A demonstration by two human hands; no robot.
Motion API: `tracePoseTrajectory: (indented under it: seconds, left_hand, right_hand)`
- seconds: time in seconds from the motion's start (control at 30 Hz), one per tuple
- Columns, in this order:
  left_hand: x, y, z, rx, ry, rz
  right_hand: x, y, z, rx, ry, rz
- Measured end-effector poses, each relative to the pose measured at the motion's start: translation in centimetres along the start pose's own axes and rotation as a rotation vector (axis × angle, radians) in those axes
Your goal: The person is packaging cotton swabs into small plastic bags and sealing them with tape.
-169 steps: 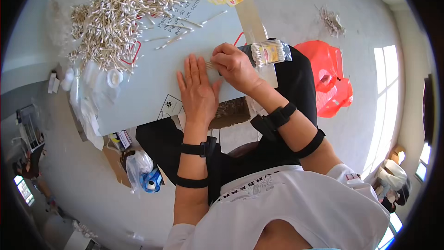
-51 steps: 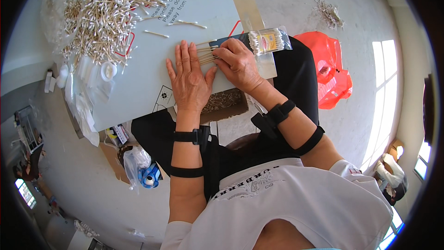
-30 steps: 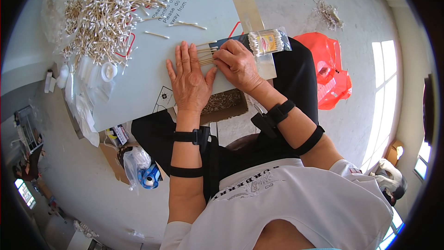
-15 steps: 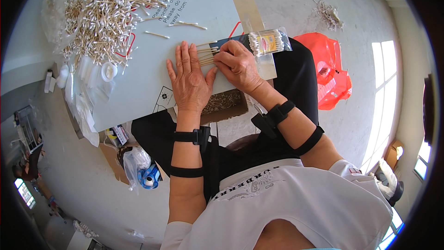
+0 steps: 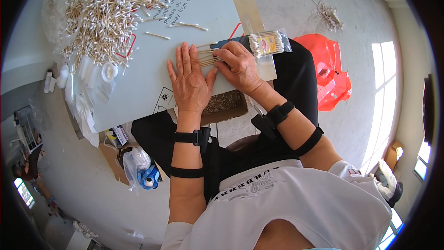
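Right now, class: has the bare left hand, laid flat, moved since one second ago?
No, not visibly: the left hand keeps its place beside the black-outlined printed square.

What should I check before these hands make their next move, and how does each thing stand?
1. Left hand spread flat on the table: ok.
2. Swab row lying between both hands: ok.
3. Right hand at the row's right end: ok.
4. Number of swabs in that row: cannot tell, hands cover part.
5. Swab packet wholly on the table: not ok, its outer end overhangs.
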State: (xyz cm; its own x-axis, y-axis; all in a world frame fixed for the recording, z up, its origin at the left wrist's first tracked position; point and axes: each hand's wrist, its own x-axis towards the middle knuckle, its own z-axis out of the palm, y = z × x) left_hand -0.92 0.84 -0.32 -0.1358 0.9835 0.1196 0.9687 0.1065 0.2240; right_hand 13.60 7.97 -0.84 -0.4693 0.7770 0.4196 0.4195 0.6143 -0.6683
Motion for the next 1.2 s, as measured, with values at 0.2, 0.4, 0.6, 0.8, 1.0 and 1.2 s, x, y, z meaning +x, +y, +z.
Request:
tracePoseTrajectory:
  seconds: [0.2, 0.4, 0.6, 0.8, 1.0, 1.2]
  left_hand:
    - [0.0, 0.0, 0.0, -0.012, -0.001, -0.005]
    - [0.0, 0.0, -0.1, -0.015, -0.004, -0.007]
    - [0.0, 0.1, -0.2, -0.030, -0.012, -0.013]
    - [-0.1, -0.2, -0.1, -0.048, -0.011, -0.008]
    - [-0.3, -0.2, 0.1, -0.056, -0.003, -0.004]
    - [-0.2, -0.1, 0.1, -0.057, 0.007, 0.005]
  right_hand:
    - [0.1, -0.2, -0.1, -0.005, -0.017, 0.021]
    - [0.2, -0.1, -0.1, -0.014, -0.027, 0.018]
    - [0.4, 0.0, 0.0, 0.049, 0.025, 0.083]
    - [2.4, 0.0, 0.5, 0.022, 0.017, 0.162]
    - [6.5, 0.6, 2.0, -0.037, 0.032, 0.189]
    - [9.7, 2.3, 3.9, -0.131, 0.007, 0.005]
